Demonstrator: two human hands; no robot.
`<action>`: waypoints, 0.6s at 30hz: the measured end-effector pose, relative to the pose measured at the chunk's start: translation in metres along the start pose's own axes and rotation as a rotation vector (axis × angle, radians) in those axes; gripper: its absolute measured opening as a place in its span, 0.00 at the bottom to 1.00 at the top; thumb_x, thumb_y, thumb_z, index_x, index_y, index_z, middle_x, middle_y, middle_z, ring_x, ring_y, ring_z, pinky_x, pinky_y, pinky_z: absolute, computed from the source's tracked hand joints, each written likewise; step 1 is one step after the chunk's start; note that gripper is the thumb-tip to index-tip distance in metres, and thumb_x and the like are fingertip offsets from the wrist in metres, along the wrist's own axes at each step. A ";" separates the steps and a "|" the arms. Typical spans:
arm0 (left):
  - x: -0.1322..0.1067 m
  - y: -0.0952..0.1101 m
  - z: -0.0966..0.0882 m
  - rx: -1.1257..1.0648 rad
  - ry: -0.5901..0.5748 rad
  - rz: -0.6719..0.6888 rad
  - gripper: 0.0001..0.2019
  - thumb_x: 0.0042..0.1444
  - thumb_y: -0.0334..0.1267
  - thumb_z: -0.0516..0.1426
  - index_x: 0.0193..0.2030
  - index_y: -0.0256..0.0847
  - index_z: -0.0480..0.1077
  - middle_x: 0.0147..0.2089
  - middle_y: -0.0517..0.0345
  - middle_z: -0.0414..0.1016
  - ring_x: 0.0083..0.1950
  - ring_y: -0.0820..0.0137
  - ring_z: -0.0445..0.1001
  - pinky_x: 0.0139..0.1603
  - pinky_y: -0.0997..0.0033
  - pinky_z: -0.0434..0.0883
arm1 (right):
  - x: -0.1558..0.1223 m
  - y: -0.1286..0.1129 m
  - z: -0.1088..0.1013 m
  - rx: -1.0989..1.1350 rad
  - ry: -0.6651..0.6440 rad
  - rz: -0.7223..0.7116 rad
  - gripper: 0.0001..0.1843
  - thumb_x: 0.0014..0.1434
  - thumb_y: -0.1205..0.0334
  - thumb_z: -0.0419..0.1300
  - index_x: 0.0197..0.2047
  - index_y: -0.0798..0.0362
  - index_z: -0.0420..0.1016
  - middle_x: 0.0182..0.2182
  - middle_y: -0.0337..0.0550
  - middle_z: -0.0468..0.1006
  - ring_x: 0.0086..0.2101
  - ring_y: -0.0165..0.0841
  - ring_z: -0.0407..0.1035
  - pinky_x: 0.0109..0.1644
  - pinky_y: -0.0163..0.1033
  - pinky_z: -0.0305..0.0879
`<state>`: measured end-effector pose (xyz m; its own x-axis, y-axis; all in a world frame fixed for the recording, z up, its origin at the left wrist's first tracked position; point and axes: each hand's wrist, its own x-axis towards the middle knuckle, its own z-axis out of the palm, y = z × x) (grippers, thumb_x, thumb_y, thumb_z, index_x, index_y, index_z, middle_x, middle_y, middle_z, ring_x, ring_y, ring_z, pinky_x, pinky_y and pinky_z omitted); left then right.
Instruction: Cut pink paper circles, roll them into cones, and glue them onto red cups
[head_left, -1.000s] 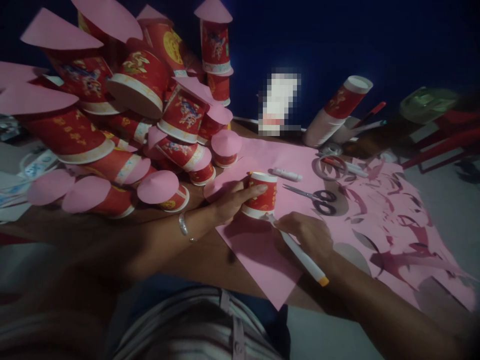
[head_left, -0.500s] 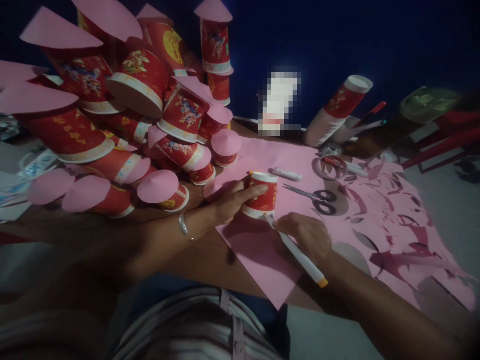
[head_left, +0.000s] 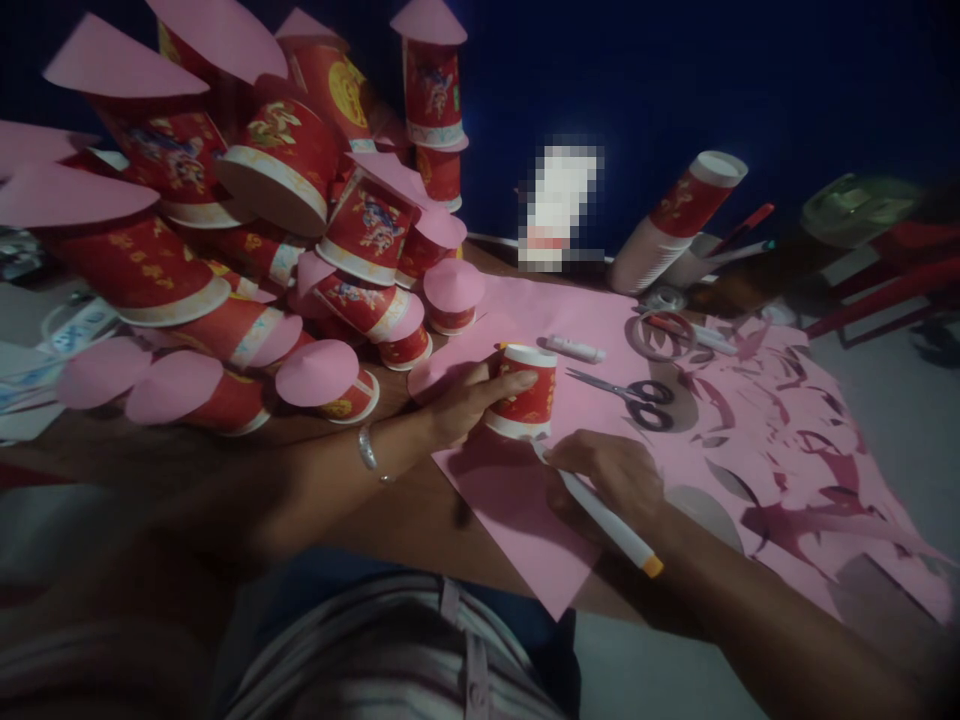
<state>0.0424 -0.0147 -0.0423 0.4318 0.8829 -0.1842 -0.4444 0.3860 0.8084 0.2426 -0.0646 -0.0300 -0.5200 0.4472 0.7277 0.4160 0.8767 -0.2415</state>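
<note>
My left hand [head_left: 471,402] is closed round a red paper cup [head_left: 531,403] with gold print, its thumb across the near side. The cup has a white band at its top and another at its bottom. In my right hand [head_left: 611,475] is a white marker [head_left: 600,507] with an orange end. The marker's tip is close to the cup's lower white band; whether it touches cannot be made out. Under the cup lies a pink paper sheet [head_left: 517,520]. Black-handled scissors [head_left: 646,402] and a white cap-like tube [head_left: 574,349] rest just beyond my hands.
Several red cups with pink cone tops [head_left: 316,373] are piled on the left. Pink paper scraps [head_left: 810,460] spread across the right. At the back stand a leaning cup stack [head_left: 660,250] and a tape roll [head_left: 664,335]. A pixelated bright patch [head_left: 561,205] is behind.
My right hand and the marker have shifted very slightly right and down, the tip drawing a little away from the cup's lower band. My left hand holds the cup in the same place.
</note>
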 end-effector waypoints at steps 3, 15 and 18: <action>0.000 0.000 0.000 0.001 0.007 0.003 0.24 0.53 0.48 0.69 0.52 0.36 0.72 0.45 0.48 0.81 0.44 0.63 0.80 0.49 0.60 0.74 | -0.002 0.002 0.000 -0.007 -0.009 0.006 0.08 0.62 0.71 0.61 0.44 0.53 0.71 0.28 0.38 0.78 0.25 0.29 0.71 0.29 0.35 0.68; 0.000 0.002 0.000 -0.005 -0.001 0.003 0.23 0.54 0.47 0.68 0.52 0.37 0.72 0.45 0.48 0.81 0.44 0.62 0.80 0.50 0.58 0.74 | -0.004 0.003 0.002 -0.050 0.019 0.016 0.09 0.61 0.73 0.64 0.43 0.52 0.72 0.28 0.37 0.79 0.25 0.29 0.72 0.29 0.34 0.67; -0.001 0.003 0.001 -0.018 0.000 -0.004 0.23 0.54 0.47 0.68 0.52 0.38 0.72 0.44 0.49 0.81 0.43 0.62 0.80 0.49 0.58 0.75 | -0.002 0.003 -0.001 -0.051 0.016 0.031 0.11 0.60 0.75 0.64 0.44 0.53 0.72 0.27 0.36 0.78 0.24 0.29 0.71 0.28 0.34 0.66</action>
<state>0.0418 -0.0144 -0.0389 0.4336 0.8815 -0.1869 -0.4566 0.3938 0.7978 0.2455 -0.0634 -0.0319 -0.4944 0.4704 0.7309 0.4691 0.8523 -0.2312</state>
